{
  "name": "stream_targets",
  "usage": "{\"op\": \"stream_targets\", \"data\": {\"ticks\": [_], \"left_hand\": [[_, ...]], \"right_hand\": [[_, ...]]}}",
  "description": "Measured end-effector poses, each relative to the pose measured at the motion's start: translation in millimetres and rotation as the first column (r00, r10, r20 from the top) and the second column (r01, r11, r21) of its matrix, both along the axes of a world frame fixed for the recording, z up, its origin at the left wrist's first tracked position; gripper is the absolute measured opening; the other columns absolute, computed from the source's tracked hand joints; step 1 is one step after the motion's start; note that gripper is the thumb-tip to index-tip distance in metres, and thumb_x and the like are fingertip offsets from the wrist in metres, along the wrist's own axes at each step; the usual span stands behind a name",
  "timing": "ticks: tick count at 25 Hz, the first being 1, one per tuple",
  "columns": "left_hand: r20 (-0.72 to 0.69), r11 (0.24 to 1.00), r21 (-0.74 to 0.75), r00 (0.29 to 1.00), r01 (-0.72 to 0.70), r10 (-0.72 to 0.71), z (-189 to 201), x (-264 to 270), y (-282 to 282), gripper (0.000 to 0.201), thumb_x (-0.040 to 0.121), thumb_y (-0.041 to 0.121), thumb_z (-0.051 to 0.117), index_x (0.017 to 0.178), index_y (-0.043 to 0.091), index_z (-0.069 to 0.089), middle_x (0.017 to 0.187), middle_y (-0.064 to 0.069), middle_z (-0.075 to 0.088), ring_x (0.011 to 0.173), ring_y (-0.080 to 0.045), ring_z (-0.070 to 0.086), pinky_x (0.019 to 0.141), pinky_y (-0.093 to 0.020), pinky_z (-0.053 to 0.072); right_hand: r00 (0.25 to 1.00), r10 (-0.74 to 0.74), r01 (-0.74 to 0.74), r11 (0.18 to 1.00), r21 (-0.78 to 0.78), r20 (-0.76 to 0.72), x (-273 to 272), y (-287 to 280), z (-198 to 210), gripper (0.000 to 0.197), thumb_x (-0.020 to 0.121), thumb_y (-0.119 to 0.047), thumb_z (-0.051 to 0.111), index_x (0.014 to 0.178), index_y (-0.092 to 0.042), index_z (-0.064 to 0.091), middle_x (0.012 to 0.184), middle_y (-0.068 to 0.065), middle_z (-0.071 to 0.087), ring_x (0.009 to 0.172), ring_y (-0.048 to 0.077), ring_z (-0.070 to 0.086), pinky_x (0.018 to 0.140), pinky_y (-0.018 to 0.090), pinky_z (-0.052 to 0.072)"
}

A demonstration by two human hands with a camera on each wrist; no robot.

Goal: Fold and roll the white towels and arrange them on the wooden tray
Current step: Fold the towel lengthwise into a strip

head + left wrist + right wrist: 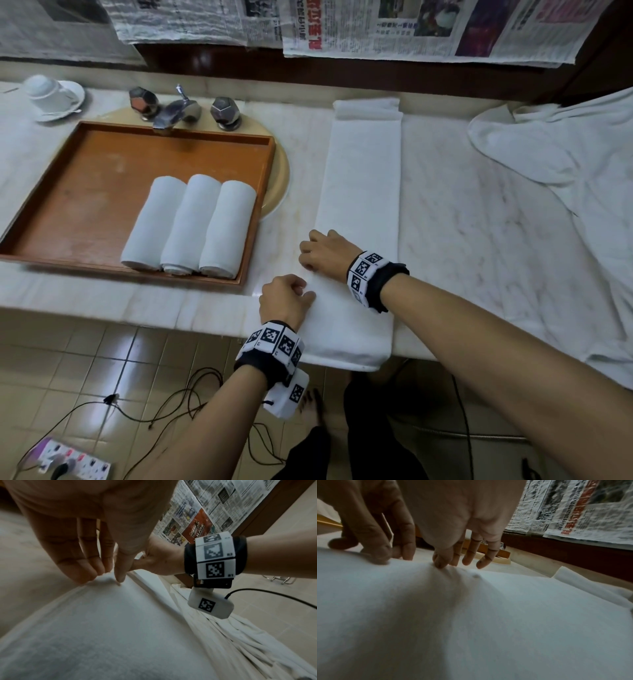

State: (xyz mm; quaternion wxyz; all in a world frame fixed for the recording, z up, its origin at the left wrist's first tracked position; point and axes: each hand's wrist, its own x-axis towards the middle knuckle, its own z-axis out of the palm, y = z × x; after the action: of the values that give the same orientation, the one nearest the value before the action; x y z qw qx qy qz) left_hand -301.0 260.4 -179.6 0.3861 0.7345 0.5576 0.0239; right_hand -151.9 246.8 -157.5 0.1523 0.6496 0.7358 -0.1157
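1. The person's left hand (286, 298) sits at the near left edge of a long white terry towel folded into a narrow strip (363, 192); in the left wrist view its thumb and fingertips (85, 573) pinch up a small ridge of the cloth.
2. Just beyond it, the right hand (322, 251) grips the same left edge, thumb and forefinger pinching the fabric while the other fingers (469, 559) hang loose above the counter.
3. The strip lies lengthwise on the pale marble counter (479, 222), its near end drooping over the front edge and its far end folded back on itself.
4. Left of the strip, a rectangular orange-brown wooden tray (85, 178) holds three rolled white towels (190, 224) side by side, touching, in its near right part.
5. To the right lies a loose heap of crumpled white cloth (565, 178).
6. Behind the tray stand a chrome tap with two faceted knobs (181, 109), and at the far left an upturned white cup on a saucer (51, 94).
7. Sheets of printed newspaper (376, 27) cover the wall beyond.
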Motion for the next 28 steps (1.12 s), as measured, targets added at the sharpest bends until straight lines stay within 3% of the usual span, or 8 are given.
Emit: {"op": "stream_targets", "data": {"ticks": [5,8,12,19,22,25,26,28], "left_hand": [[-0.033,0.998,-0.051,0.999,-0.034,0.032,-1,-4,-5,0.015,0.076,0.027,0.075,0.088,0.021,0.07,0.08,0.006,0.067,0.081,-0.017,0.063,0.073,-0.026,0.048],[-0.072,0.997,-0.061,0.997,-0.036,0.032,-2,-4,-8,0.01,0.078,0.029,0.071,0.078,0.021,0.065,0.079,0.001,0.066,0.08,-0.022,0.062,0.071,-0.029,0.05],[-0.109,0.993,-0.093,0.992,-0.067,0.057,-1,-4,-10,0.012,0.085,0.032,0.067,0.081,0.021,0.065,0.083,-0.001,0.067,0.082,-0.023,0.062,0.072,-0.03,0.049],[-0.151,0.989,-0.121,0.986,-0.09,0.071,0,-5,-11,0.015,0.09,0.031,0.064,0.084,0.017,0.066,0.091,-0.004,0.066,0.084,-0.025,0.059,0.075,-0.031,0.046],[-0.18,0.986,-0.132,0.981,-0.1,0.075,-1,-3,-9,0.014,0.088,0.03,0.064,0.084,0.017,0.065,0.093,-0.004,0.065,0.084,-0.025,0.058,0.076,-0.032,0.047],[-0.199,0.984,-0.147,0.978,-0.098,0.068,2,-2,-5,0.012,0.084,0.029,0.063,0.087,0.017,0.065,0.098,-0.005,0.066,0.092,-0.028,0.061,0.08,-0.033,0.05],[-0.224,0.988,-0.138,0.974,-0.069,0.037,4,-1,-3,0.015,0.084,0.028,0.061,0.092,0.016,0.065,0.101,-0.006,0.066,0.094,-0.029,0.061,0.08,-0.033,0.049],[-0.317,0.998,-0.03,0.947,0.051,-0.058,8,5,-1,0.027,0.086,0.025,0.057,0.109,0.011,0.058,0.115,-0.009,0.058,0.107,-0.03,0.055,0.081,-0.035,0.045]], "right_hand": [[0.996,0.088,-0.089,0.996,0.015,0.029,6,1,7,0.028,0.094,0.003,0.035,0.107,-0.018,0.049,0.108,-0.001,0.054,0.108,0.023,0.04,0.076,0.036,0.029],[0.993,0.076,-0.069,0.995,-0.076,0.095,3,6,10,0.039,0.085,0.007,0.047,0.114,-0.018,0.045,0.114,-0.001,0.055,0.113,0.022,0.039,0.084,0.041,0.032],[0.988,0.065,-0.042,0.986,-0.158,0.142,2,13,13,0.038,0.09,0.002,0.047,0.122,-0.02,0.049,0.127,-0.001,0.051,0.125,0.022,0.033,0.095,0.05,0.031],[0.971,0.118,-0.075,0.976,-0.205,0.207,2,26,18,0.027,0.099,-0.011,0.038,0.112,-0.027,0.056,0.107,-0.009,0.062,0.124,0.024,0.033,0.102,0.058,0.021],[0.965,0.129,-0.115,0.991,-0.074,0.227,-4,22,5,0.024,0.098,-0.016,0.044,0.112,-0.028,0.059,0.107,-0.008,0.062,0.124,0.026,0.038,0.102,0.06,0.025],[0.988,-0.079,0.068,0.994,0.091,0.131,-8,1,-12,0.034,0.094,-0.034,0.055,0.126,-0.027,0.054,0.137,0.001,0.048,0.13,0.025,0.039,0.102,0.063,0.028],[0.976,-0.216,0.213,0.975,0.064,0.037,-8,-12,-20,0.043,0.097,-0.034,0.048,0.138,-0.024,0.041,0.152,0.005,0.031,0.139,0.025,0.027,0.106,0.064,0.02],[0.857,-0.505,0.508,0.861,0.008,-0.1,-6,-42,-29,0.054,0.102,-0.031,0.036,0.151,-0.018,0.018,0.162,0.005,0.001,0.148,0.024,0.002,0.112,0.064,0.008]]}}
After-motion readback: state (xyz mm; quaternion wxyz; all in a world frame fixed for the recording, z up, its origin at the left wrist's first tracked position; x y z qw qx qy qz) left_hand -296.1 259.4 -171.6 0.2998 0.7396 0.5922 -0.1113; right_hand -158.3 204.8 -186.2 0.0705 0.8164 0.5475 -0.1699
